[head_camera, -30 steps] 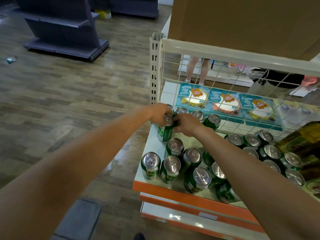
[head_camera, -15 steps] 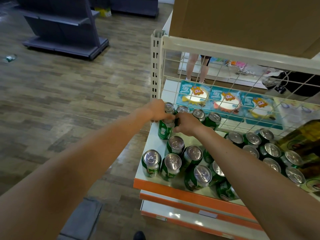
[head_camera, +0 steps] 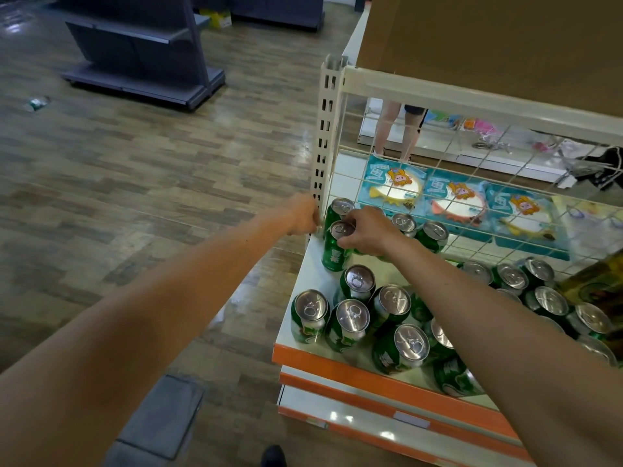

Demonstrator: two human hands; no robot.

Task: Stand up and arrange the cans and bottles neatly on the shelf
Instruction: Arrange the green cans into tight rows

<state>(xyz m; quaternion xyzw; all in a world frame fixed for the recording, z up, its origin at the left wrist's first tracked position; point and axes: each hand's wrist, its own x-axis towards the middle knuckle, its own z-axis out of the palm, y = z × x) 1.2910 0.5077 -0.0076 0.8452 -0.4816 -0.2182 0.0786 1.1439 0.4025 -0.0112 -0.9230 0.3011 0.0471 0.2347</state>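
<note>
Green cans [head_camera: 349,323] crowd the white shelf [head_camera: 312,264], mostly standing, a couple tipped over near the front. Right hand [head_camera: 367,232] grips the top of one upright can [head_camera: 332,256] in the back-left corner. Left hand [head_camera: 301,217] is curled just beside the post [head_camera: 323,146], and I can't tell if it's holding anything.

Rack: dark grey metal rack [head_camera: 141,52], 11 o'clock
Box: brown cardboard box [head_camera: 488,38], 1 o'clock
Packets: three light-blue packets [head_camera: 455,200], 3 o'clock

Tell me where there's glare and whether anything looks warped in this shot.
Head view: overhead light glints on the can tops and glossy floor; the wide-angle lens skews the shelf post and swells both forearms near the edges.
</note>
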